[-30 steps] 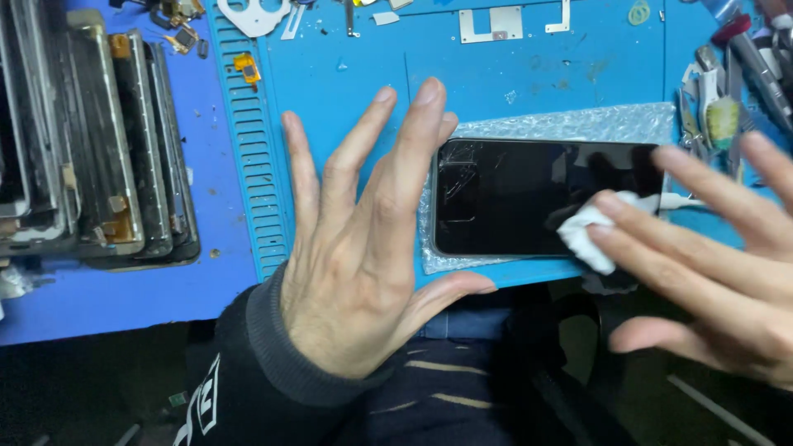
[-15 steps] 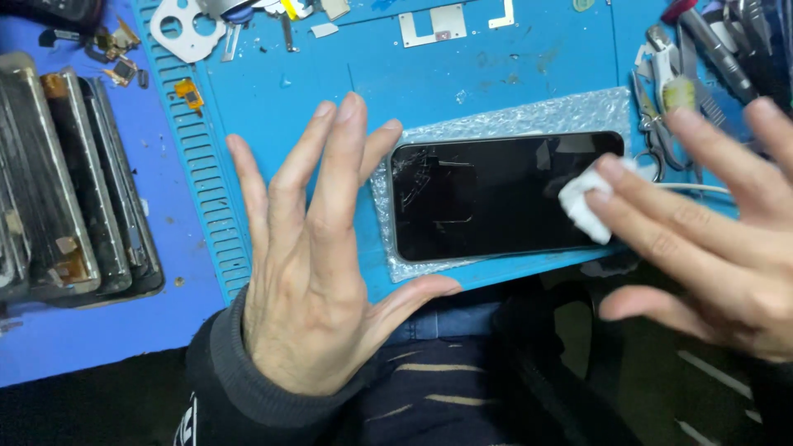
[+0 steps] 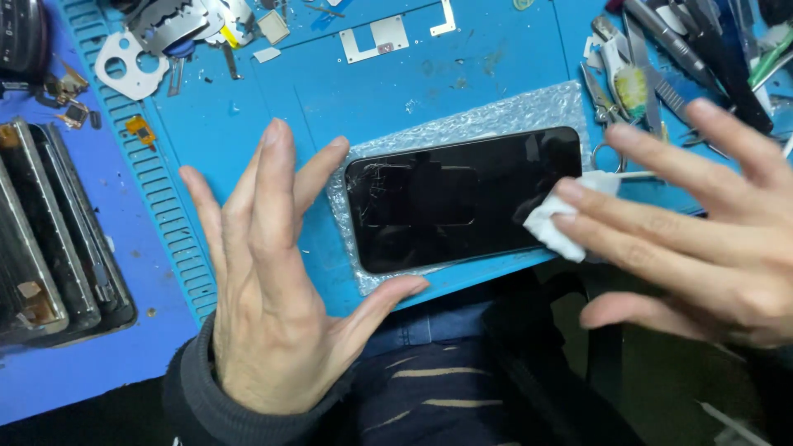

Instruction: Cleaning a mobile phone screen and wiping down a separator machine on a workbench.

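Note:
A black phone (image 3: 462,198) with a cracked screen lies face up on a sheet of bubble wrap (image 3: 512,111) on the blue work mat (image 3: 388,91). My left hand (image 3: 273,272) rests flat with fingers spread on the mat, its fingertips against the phone's left end. My right hand (image 3: 694,223) has its fingers stretched out and presses a small white wipe (image 3: 557,219) onto the right end of the screen.
Tweezers, scissors and other tools (image 3: 661,58) lie at the upper right. Metal brackets and small parts (image 3: 173,37) are scattered along the top. A stack of phone frames (image 3: 49,239) stands on the left. My lap is below the mat's front edge.
The view has shifted, so everything sits further left and lower in frame. My right hand with the wipe has stayed at the right end of the screen; my left hand stays beside the phone.

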